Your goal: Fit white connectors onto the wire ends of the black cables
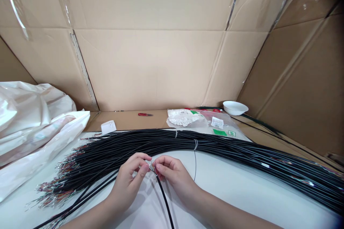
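A thick bundle of long black cables lies across the white table, its stripped coloured wire ends fanned out at the left. My left hand and my right hand meet just in front of the bundle. Both are closed in a pinch at the stripped end of a single black cable that runs toward me between my forearms. The left fingertips also seem to grip a tiny light part at that end, too small to name.
Cardboard walls enclose the back and right. White plastic bags pile at the left. Behind the bundle lie a small white box, red cutters, a bag of white connectors, labelled plastic bags and a white bowl.
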`<act>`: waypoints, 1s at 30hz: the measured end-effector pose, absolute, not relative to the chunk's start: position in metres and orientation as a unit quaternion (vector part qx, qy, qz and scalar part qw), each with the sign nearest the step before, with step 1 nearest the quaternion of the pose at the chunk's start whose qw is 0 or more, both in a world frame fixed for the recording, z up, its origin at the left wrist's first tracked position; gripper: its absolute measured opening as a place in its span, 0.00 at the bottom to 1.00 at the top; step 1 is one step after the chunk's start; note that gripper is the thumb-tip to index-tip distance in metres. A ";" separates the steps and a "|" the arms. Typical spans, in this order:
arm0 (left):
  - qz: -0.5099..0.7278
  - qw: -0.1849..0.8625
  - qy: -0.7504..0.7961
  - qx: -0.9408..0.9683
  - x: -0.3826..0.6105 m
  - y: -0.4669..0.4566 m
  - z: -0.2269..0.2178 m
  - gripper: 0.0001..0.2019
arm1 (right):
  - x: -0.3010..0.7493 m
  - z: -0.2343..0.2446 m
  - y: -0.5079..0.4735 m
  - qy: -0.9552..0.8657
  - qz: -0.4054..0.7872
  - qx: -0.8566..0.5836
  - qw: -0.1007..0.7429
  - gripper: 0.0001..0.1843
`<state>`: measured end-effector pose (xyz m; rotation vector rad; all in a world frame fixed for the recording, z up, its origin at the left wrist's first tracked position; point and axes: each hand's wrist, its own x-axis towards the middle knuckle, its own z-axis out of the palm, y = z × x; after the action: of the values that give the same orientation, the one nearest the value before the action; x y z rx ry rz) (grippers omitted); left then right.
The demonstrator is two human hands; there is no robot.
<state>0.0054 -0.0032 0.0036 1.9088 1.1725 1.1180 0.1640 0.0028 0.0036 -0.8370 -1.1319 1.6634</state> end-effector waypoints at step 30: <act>0.423 0.361 0.465 0.689 0.005 -0.003 0.001 0.14 | 0.165 -0.001 0.004 -0.490 0.620 -0.347 0.505 0.17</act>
<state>0.0053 -0.0031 0.0009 1.7766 1.1969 1.0887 0.1651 0.0042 -0.0013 -0.8383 -1.1816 1.4951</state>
